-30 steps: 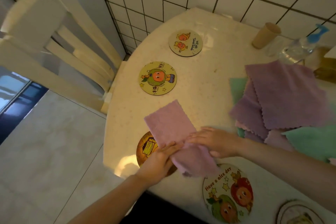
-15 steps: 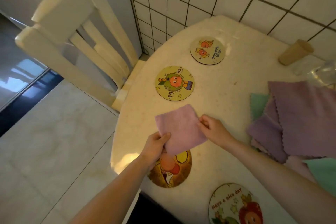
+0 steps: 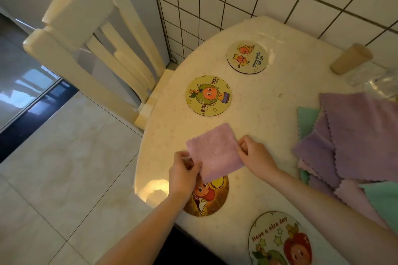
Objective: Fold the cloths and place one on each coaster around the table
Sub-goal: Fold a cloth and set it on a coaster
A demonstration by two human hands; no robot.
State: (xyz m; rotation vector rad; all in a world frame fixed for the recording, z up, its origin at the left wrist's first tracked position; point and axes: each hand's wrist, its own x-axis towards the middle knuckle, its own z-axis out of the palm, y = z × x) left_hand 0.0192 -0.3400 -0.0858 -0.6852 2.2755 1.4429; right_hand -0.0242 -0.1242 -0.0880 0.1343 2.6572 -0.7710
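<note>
Only hands point(image 3: 217, 163) around folded cloth point(image 3: 214, 152)

Dim warm light; glare on table point(image 3: 155, 189) edge; wide-angle bending at edges; slight softness.

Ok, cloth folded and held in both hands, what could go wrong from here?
1. The left hand and right hand only pinch the cloth at its sides; it could unfold on release.
2. The brown coaster sits at the table edge, so the cloth may overhang and slip off.
</note>
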